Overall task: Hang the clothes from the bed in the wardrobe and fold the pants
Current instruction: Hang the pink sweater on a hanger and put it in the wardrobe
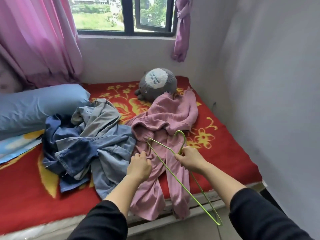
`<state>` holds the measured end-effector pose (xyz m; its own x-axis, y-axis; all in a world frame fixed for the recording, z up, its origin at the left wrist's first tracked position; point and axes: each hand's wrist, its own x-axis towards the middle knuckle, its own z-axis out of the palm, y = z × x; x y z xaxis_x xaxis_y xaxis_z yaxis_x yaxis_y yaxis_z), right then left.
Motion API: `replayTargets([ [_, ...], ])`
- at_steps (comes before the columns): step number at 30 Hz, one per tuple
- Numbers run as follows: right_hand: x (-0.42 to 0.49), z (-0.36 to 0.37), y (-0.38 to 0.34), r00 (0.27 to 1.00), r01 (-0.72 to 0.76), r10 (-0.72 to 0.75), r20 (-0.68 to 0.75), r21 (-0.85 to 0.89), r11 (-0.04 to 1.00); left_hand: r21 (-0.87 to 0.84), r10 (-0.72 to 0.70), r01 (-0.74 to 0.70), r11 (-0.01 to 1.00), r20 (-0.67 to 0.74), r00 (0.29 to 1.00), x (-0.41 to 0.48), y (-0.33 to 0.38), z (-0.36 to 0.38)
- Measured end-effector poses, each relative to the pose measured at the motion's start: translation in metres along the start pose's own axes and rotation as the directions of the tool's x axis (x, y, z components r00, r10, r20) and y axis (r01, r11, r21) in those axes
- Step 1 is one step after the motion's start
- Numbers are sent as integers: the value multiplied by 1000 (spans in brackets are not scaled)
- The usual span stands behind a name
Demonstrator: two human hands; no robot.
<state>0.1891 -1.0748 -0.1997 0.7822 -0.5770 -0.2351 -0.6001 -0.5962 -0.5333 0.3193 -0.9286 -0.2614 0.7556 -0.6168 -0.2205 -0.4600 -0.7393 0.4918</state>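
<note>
The right hand point(190, 160) holds a green hanger point(161, 144) just under its hook, over a pink top point(155, 187) on the bed point(225, 153). The left hand point(140, 167) pinches the pink top. Blue clothes point(90, 144) lie at 9 o'clock from it, and a gray toy point(158, 85) at 12 o'clock.

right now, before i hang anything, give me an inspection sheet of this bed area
surface: bed with red flowered blanket, clothes spread on it
job's things: pink garment reaches the near edge; blue clothes heaped left of it; green hanger over the pink garment
clutter: grey plush toy, blue pillow
hands: left hand grips the pink garment; right hand pinches the green hanger below its hook
cables: nothing seen
surroundings: window, pink curtains, white wall
</note>
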Motion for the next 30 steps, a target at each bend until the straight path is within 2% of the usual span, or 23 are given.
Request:
replayTargets([
  [10,182,-12,67,970,-243,243,-2,21,970,38,34,-42,998,171,985,215,40,52],
  [20,267,-31,199,888,-430,449,-101,168,887,141,157,-213,967,328,932,343,113,142],
  [23,292,-32,240,864,-467,492,-108,193,863,141,120,-180,973,355,927,374,134,172],
  [27,331,-28,290,850,-494,521,-78,226,840,98,-32,2,995,306,951,411,146,213],
  [30,360,-23,317,854,-485,515,-71,244,839,121,-82,51,991,275,958,430,144,245],
])
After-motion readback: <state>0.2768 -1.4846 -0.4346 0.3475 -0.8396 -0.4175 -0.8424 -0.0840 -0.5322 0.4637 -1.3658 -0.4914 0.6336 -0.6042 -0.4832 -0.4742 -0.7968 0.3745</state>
